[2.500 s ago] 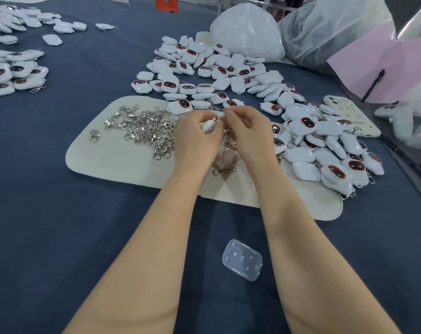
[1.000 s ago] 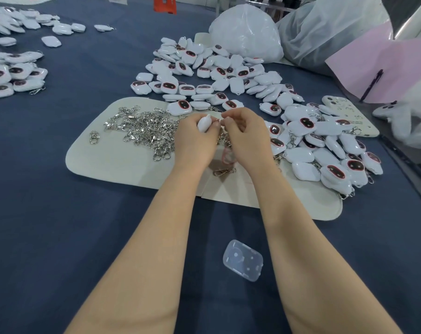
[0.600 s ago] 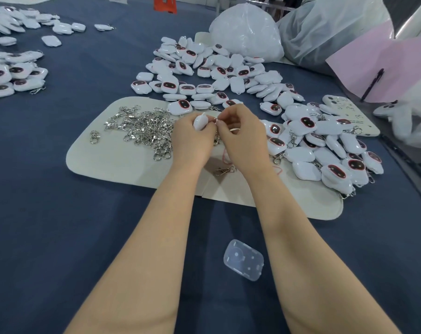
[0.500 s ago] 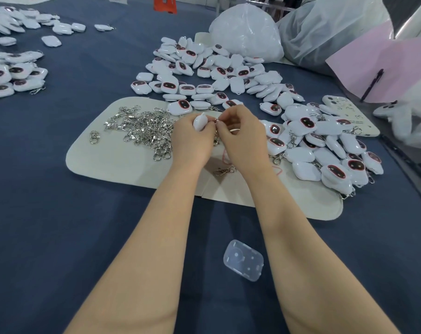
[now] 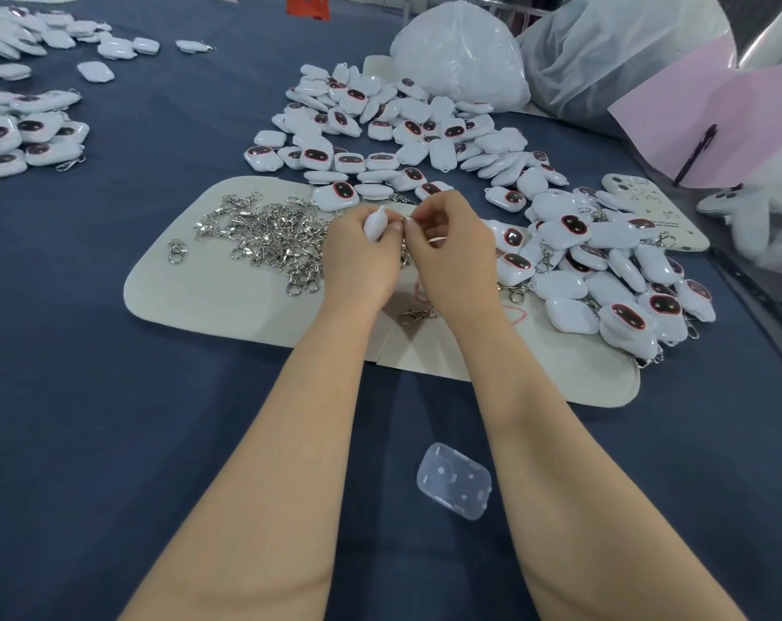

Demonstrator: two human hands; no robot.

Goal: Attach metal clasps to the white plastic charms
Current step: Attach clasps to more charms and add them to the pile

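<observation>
My left hand [image 5: 363,257] grips a white plastic charm [image 5: 375,223] that sticks up between thumb and fingers. My right hand [image 5: 451,253] pinches a small metal clasp [image 5: 408,218] right against the charm's edge. Both hands hover over a cream felt mat [image 5: 227,293]. A pile of loose silver clasps [image 5: 272,237] lies on the mat to the left of my hands. One single clasp [image 5: 417,315] lies on the mat below my wrists. A heap of charms [image 5: 398,127] spreads behind, and charms with clasps [image 5: 604,271] pile up at the right.
A clear plastic lid [image 5: 454,480] lies on the blue cloth between my forearms. More charms [image 5: 26,136] sit at the far left. White plastic bags [image 5: 463,60] stand at the back. A phone case [image 5: 649,208] and pink sheet [image 5: 711,123] lie at the right.
My hands have drawn closer together; the charm in the left hand has tilted more upright and the right hand's fingers now meet it at its edge.
</observation>
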